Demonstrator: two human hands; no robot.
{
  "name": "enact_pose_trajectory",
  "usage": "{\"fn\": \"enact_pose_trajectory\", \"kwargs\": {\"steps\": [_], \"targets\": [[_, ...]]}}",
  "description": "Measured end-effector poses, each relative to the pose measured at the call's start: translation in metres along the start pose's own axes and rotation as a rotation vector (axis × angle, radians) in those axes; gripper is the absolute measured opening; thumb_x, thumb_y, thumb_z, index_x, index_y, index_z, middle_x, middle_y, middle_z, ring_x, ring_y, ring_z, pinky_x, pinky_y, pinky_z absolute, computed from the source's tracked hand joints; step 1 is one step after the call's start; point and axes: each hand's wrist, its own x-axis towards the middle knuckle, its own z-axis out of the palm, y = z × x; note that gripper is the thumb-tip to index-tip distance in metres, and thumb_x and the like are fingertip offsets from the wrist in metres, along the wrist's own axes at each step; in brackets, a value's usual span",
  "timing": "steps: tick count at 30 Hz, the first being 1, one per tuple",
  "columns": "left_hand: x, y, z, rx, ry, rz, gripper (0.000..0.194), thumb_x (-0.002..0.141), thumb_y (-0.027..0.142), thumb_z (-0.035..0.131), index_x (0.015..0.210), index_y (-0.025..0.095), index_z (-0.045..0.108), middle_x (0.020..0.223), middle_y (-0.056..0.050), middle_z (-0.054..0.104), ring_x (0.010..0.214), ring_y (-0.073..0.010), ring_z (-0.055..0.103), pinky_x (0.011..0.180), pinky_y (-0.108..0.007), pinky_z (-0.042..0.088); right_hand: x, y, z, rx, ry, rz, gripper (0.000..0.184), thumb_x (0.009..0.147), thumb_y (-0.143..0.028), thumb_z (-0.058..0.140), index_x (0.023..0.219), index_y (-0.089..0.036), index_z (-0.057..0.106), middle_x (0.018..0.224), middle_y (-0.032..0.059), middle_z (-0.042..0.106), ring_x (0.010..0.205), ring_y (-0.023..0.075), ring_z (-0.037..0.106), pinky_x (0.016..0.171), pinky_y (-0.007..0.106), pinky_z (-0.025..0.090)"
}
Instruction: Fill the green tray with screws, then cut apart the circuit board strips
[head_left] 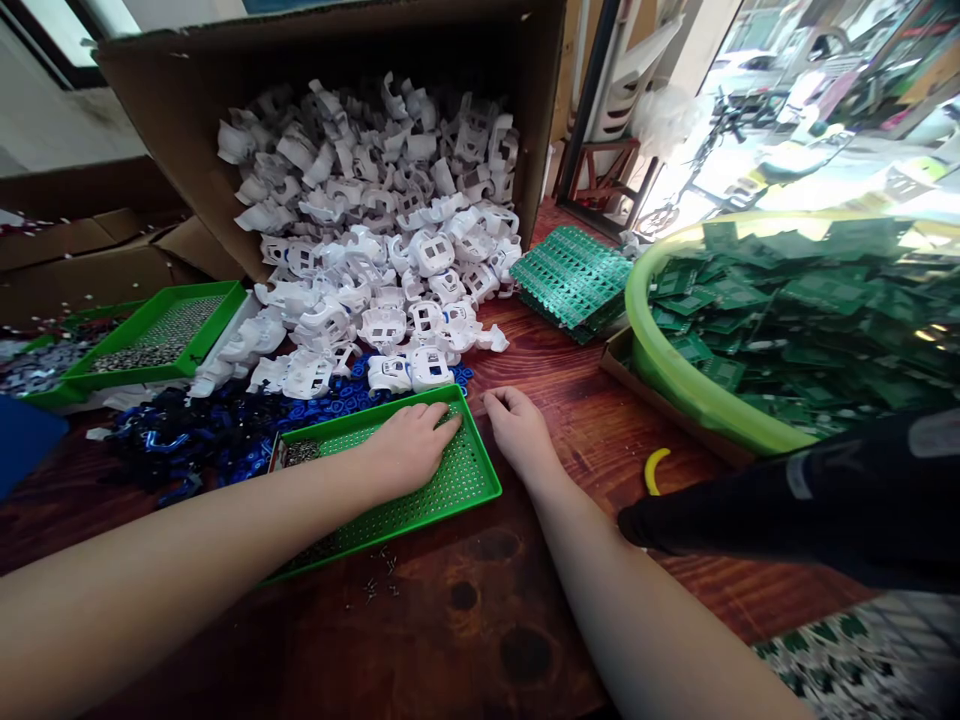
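Note:
A green tray (486,478) with a perforated, dotted bed lies in front of me, tilted a little across the table. My left hand (409,445) rests over its right half, palm down, with fingers bent and a gap between them; the thumb is hidden. Small screws (300,452) are heaped at the tray's left end, partly behind my forearm. Just right of the tray, my right hand (517,425) is at the tabletop with thumb and fingers drawn together. Whatever is between those fingertips is too small to make out. A few loose screws (382,572) lie near the front rim.
White plastic shells (390,250) spill from a large cardboard box (176,130). Blue and black parts (217,440) lie left. Stacked green circuit boards (574,275) and a yellow-green tub (645,330) of boards stand right. A yellow curved piece (655,470) lies near a dark cylindrical object (750,505).

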Motion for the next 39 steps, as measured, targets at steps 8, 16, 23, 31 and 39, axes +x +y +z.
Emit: {"fn": "enact_pose_trajectory", "kwargs": {"steps": [8,16,23,31,39], "targets": [[-0.002,-0.002,0.003,-0.019,0.023,-0.010,0.044,0.085,0.019,0.038,0.127,0.009,0.045,0.126,-0.016,0.050,0.105,-0.0268,0.052,0.087,-0.038,0.041,-0.001,-0.002,-0.001,-0.005,-0.003,-0.005,0.021,0.079,-0.034,0.045,0.074,-0.019,0.059,0.081,0.0019,0.060,0.082,0.0202,0.052,0.072,0.028,0.038],[-0.092,-0.047,-0.017,0.032,-0.072,-0.148,0.028,0.081,0.032,0.048,0.094,0.016,0.067,0.099,-0.011,0.064,0.092,-0.0267,0.057,0.095,-0.050,0.032,-0.001,-0.001,-0.001,-0.006,-0.007,-0.005,0.024,0.078,-0.037,0.044,0.073,-0.019,0.058,0.079,0.0022,0.060,0.078,0.0207,0.052,0.073,0.030,0.037],[-0.153,-0.053,0.007,0.035,0.018,-0.242,0.018,0.078,0.030,0.053,0.082,0.022,0.069,0.090,-0.006,0.065,0.093,-0.0264,0.057,0.099,-0.053,0.023,0.000,0.003,-0.002,-0.012,0.000,-0.029,0.028,0.076,-0.042,0.045,0.073,-0.018,0.059,0.077,0.0030,0.060,0.074,0.0207,0.053,0.073,0.031,0.038],[-0.160,-0.052,0.007,-0.030,0.092,-0.269,0.028,0.085,0.021,0.042,0.076,0.026,0.068,0.084,-0.001,0.066,0.082,-0.0195,0.060,0.098,-0.050,0.023,0.000,0.003,-0.003,0.003,0.000,-0.013,0.031,0.074,-0.045,0.045,0.074,-0.017,0.060,0.077,0.0036,0.060,0.073,0.0211,0.053,0.072,0.031,0.038],[-0.157,-0.059,0.000,-0.061,0.108,-0.251,0.027,0.083,0.024,0.043,0.073,0.026,0.068,0.083,0.000,0.067,0.081,-0.0196,0.061,0.098,-0.050,0.024,0.000,0.002,-0.002,-0.012,0.004,-0.019,0.030,0.075,-0.044,0.045,0.074,-0.017,0.059,0.076,0.0038,0.060,0.073,0.0212,0.053,0.072,0.031,0.038]]}}
